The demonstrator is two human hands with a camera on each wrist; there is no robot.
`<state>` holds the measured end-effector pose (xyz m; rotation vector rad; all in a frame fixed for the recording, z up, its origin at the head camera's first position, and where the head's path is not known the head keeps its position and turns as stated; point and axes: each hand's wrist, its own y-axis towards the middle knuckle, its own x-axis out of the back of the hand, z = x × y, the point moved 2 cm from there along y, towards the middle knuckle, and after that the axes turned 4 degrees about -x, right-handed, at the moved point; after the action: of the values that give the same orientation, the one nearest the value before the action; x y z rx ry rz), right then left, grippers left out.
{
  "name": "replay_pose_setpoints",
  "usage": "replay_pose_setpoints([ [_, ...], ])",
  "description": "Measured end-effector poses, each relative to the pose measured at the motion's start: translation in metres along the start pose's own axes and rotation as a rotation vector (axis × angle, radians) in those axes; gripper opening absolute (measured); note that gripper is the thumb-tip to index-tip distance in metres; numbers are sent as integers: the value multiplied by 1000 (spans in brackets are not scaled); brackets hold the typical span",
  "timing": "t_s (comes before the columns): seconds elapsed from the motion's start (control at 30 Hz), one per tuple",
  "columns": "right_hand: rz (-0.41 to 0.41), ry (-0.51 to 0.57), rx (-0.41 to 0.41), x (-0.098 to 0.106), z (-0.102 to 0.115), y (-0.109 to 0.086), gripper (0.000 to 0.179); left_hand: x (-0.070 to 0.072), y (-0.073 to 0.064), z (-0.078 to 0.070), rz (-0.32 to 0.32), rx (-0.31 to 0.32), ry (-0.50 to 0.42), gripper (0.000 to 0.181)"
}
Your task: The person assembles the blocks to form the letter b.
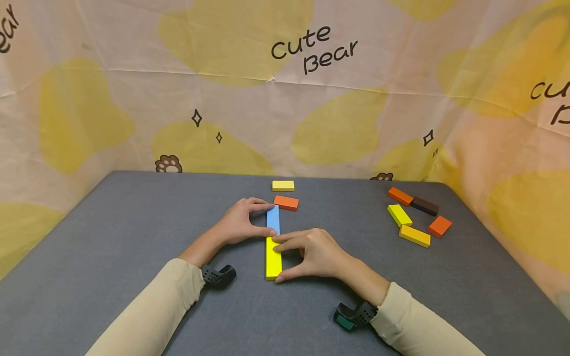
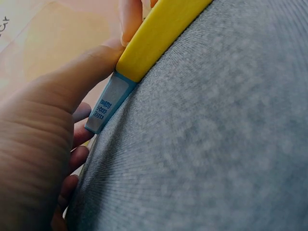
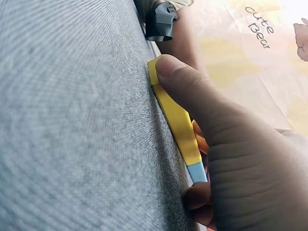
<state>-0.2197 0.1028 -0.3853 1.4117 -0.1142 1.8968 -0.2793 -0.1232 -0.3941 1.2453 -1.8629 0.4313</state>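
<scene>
A blue block (image 1: 273, 220) and a bright yellow block (image 1: 273, 259) lie end to end in a line on the grey table. My left hand (image 1: 242, 222) holds the blue block at its two ends, between thumb and fingers. The yellow block's ends are pinched by my right hand (image 1: 318, 254), its thumb at the near end and its fingers by the joint. In the left wrist view, the blue block (image 2: 105, 107) shows printed marks on one side and meets the yellow block (image 2: 161, 38). The right wrist view has the yellow block (image 3: 177, 122) under the thumb.
Just past the blue block's far end lies an orange block (image 1: 286, 203), with a pale yellow block (image 1: 282, 186) behind it. Several loose blocks, among them a dark brown block (image 1: 424, 206) and a yellow block (image 1: 414, 236), lie at the right. A patterned cloth (image 1: 249, 109) hangs behind the table.
</scene>
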Motion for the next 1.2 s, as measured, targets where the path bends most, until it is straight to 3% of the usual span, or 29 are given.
replay_pose_setpoints([
  [0.43,-10,20,-4,-2,1,0,50,0,-1,-1,3,8,0,71],
  [0.53,-8,0,-37,-2,0,0,58,-1,0,-2,2,8,8,70],
  [0.67,14,-49,-140,-2,0,1,80,-1,1,-2,-1,1,10,68],
  [0.8,82,-114,-221,-3,0,1,99,-1,1,-3,-11,-18,3,64],
  [0.93,151,-148,-251,-4,1,1,104,-1,-1,-1,-22,-39,-6,58],
  [1.07,169,-147,-252,-4,2,2,102,2,-1,1,-16,-48,-125,47],
  [1.2,170,-158,-245,-2,3,2,101,6,5,-3,-35,16,-251,36],
])
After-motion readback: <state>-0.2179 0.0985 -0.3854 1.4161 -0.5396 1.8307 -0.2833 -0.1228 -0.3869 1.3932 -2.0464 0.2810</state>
